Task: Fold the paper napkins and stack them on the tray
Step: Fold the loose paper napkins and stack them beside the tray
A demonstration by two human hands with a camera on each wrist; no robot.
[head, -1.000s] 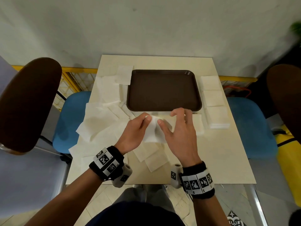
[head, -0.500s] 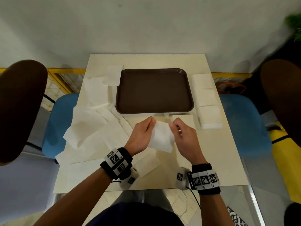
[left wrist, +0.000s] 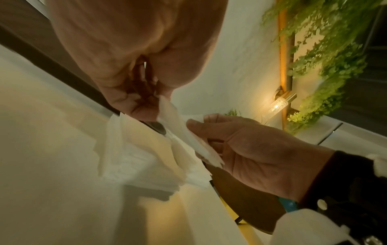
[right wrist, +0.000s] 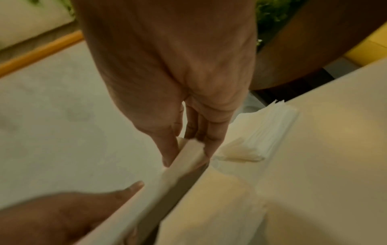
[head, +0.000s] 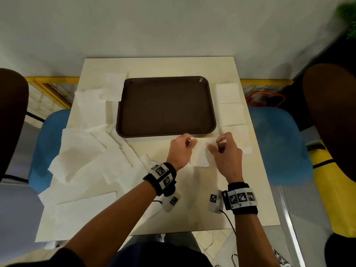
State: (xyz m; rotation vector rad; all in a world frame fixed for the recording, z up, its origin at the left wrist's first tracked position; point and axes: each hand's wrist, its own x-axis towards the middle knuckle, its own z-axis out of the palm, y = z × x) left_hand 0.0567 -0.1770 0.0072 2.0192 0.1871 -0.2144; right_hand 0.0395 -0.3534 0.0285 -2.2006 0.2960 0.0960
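Observation:
A small white folded napkin (head: 201,154) hangs between both hands, just in front of the near edge of the dark brown tray (head: 165,106), which holds nothing. My left hand (head: 182,149) pinches its left top corner, and my right hand (head: 224,149) pinches its right side. In the left wrist view the napkin (left wrist: 184,132) shows edge-on between the left hand (left wrist: 144,102) and the right hand (left wrist: 240,145). In the right wrist view the right hand (right wrist: 188,137) grips the napkin's folded edge (right wrist: 180,169) between thumb and fingers.
Stacks of folded napkins (head: 232,112) line the table's right edge beside the tray. Many unfolded napkins (head: 84,151) lie spread over the table's left half. Blue chair seats (head: 277,143) and dark round chair backs (head: 331,116) stand on both sides.
Both hands with the napkin have moved right and away from me, towards the tray's near right corner. The view has shifted with the head.

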